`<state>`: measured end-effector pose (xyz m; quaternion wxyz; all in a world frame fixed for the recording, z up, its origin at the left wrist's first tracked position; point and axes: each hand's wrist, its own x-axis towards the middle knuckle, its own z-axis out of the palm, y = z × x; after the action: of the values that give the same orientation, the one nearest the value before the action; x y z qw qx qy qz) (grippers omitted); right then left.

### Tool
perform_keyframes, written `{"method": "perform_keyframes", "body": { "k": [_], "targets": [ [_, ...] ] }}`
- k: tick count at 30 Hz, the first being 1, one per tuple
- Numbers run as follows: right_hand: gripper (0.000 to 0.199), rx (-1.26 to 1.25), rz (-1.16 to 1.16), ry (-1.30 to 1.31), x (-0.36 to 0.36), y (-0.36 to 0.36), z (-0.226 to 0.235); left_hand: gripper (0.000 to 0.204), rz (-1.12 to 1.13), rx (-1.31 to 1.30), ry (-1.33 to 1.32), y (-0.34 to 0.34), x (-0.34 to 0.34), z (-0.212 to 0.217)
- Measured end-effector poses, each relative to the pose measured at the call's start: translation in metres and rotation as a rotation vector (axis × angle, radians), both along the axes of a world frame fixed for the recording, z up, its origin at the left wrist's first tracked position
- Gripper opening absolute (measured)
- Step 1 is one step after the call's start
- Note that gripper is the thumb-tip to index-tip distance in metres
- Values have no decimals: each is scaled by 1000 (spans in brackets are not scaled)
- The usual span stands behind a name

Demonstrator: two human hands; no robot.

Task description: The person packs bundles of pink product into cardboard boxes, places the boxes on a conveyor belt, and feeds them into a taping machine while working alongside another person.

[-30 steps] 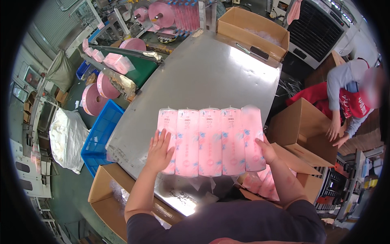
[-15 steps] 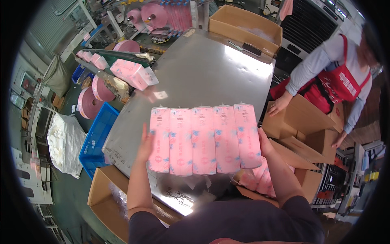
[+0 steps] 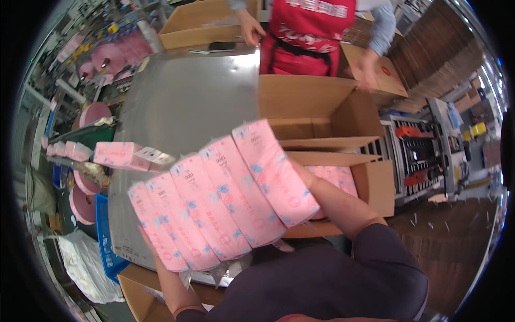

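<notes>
Gripping five pink packs (image 3: 214, 198) as one row, squeezed between left hand (image 3: 148, 239) and right hand (image 3: 302, 173). Pressing left hand against the left end, with fingers mostly tucked behind the packs; can't tell their exact curl. Clamping the other end with right hand, again mostly covered by the end pack. Holding the row tilted, right end higher in view, over the near part of a metal table (image 3: 185, 96). Slightly fanned, with clear film hanging loose at the lower edge.

Just right of the row, under the right forearm: open carton (image 3: 378, 188) with packed bundles (image 3: 338, 177) inside. Beyond it, a bigger carton (image 3: 279, 104), with a co-worker in a red apron (image 3: 306, 35) behind. At the table's far edge: dark phone (image 3: 222, 46), near a long box (image 3: 201, 37). At its left edge: single pack (image 3: 118, 154). Farther left: blue crate (image 3: 107, 241), white sack (image 3: 88, 268), pink rolls (image 3: 82, 204).
</notes>
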<state>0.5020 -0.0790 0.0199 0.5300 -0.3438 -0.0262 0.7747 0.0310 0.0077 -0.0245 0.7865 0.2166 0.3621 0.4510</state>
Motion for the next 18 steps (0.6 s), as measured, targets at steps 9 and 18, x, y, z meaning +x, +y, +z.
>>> {"method": "perform_keyframes", "body": {
  "k": [9, 18],
  "targets": [
    [54, -165, 129, -750, 256, -212, 70, 74, -731, -125, -4, -30, 236, 29],
    [55, -462, 467, -1023, 309, -270, -90, 90, -1249, 154, 750, -25, 351, -58]
  ]
}}
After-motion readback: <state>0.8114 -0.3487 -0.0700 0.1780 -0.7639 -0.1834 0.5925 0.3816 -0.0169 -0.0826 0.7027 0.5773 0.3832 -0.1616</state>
